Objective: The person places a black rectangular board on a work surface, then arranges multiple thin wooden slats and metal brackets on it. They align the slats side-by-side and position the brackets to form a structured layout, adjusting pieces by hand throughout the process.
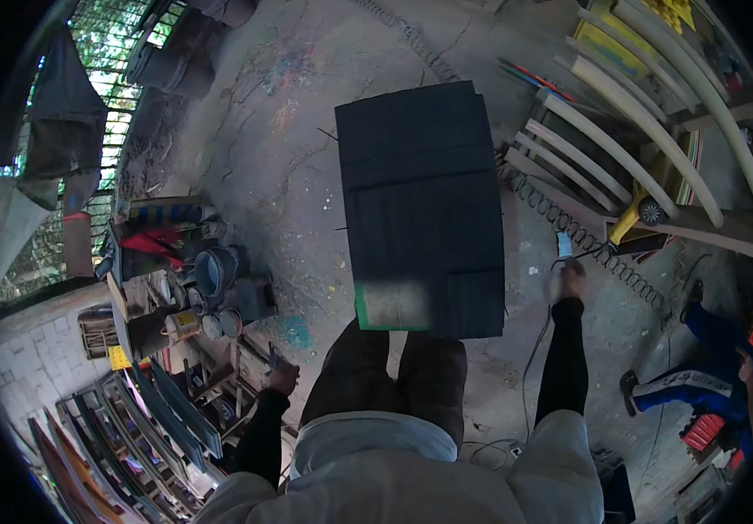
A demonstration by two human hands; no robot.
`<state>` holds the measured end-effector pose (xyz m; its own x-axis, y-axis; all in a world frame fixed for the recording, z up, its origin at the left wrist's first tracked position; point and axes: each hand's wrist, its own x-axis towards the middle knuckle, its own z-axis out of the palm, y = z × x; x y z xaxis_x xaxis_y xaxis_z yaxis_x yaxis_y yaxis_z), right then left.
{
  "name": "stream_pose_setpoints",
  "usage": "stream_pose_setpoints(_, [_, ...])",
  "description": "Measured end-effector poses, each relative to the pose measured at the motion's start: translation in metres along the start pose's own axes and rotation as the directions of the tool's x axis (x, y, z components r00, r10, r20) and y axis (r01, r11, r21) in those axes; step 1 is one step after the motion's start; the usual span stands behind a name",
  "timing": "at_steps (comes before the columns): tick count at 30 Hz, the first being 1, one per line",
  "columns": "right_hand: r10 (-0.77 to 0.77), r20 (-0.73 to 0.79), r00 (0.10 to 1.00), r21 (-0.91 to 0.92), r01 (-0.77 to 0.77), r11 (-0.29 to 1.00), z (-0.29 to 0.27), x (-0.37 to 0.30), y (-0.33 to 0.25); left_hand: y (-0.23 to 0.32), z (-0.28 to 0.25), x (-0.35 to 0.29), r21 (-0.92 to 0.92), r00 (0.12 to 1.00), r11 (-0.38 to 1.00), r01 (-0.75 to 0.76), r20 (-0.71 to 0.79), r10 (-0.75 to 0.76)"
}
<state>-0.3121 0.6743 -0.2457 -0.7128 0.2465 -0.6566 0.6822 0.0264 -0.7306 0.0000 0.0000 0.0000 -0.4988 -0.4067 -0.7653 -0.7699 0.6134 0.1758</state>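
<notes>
A large rectangular black panel (420,201) lies in front of my legs. Its near left corner has a pale grey-brown patch (385,301) with a green edge. My left hand (284,377) is out to the left of the panel, fingers curled, with a small dark shape (273,356) at them that I cannot make out. To the panel's right, apart from it, my right hand (571,281) is blurred, so its fingers cannot be read. Beside it are a thin dark cord (534,358) and a small light blue piece (564,243).
A yellow power tool (628,223) with a black disc rests by the curved pale slats (656,131) of a rack at right. A coiled hose (560,218) crosses the floor. Buckets (215,271) and stacked frames (132,428) stand left. Another person's blue-trousered leg (687,384) is at right.
</notes>
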Motion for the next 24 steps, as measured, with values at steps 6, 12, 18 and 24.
stream_pose_setpoints(6, [0.039, 0.365, 0.930, 0.021, -0.051, 0.998, 0.124, -0.026, -0.043, 0.046, 0.036, 0.141, -0.161, 0.990, 0.986, -0.054, -0.134, 0.032])
stream_pose_setpoints(12, [-0.023, 0.504, 0.864, -0.113, 0.092, 0.989, 0.169, -0.045, -0.099, 0.098, 0.117, 0.264, -0.696, 0.983, 0.710, -0.107, -0.183, -0.031])
stream_pose_setpoints(18, [-0.016, 0.467, 0.884, 0.177, -0.075, 0.981, 0.169, -0.060, -0.098, 0.174, 0.100, 0.239, -0.682, 0.969, 0.731, -0.008, -0.186, -0.163])
stream_pose_setpoints(24, [0.013, 0.505, 0.863, 0.249, -0.161, 0.955, 0.172, -0.075, -0.102, 0.165, 0.078, 0.224, -0.786, 0.953, 0.606, -0.122, -0.263, -0.149])
